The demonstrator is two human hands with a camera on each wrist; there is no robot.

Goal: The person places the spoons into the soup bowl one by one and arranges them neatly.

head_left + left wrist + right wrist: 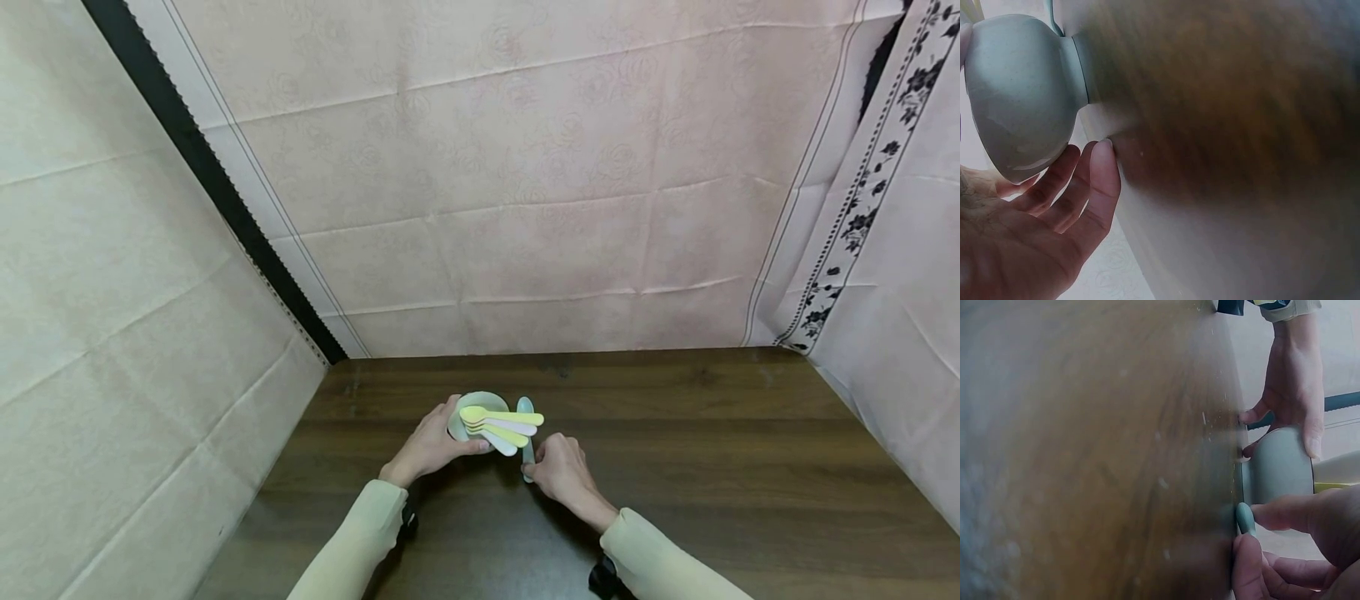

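On the table stands a small pale green bowl (483, 398) with a narrow foot, its side filling the upper left of the left wrist view. My left hand (433, 442) holds it from the left, thumb near the rim and fingers around the far side. Several yellow and white spoons (504, 417) lie across the bowl, handles sticking out to the right. Just right of the bowl is a light blue spoon (526, 405), its scoop pointing away from me. My right hand (562, 469) pinches the near end of its handle (1245, 519) between thumb and fingers, close to the tabletop.
The dark wooden table (675, 433) reaches back to a hanging pale cloth (540, 183). More cloth (127, 333) hangs along the left side, and a flower-bordered cloth (900, 350) stands along the right edge.
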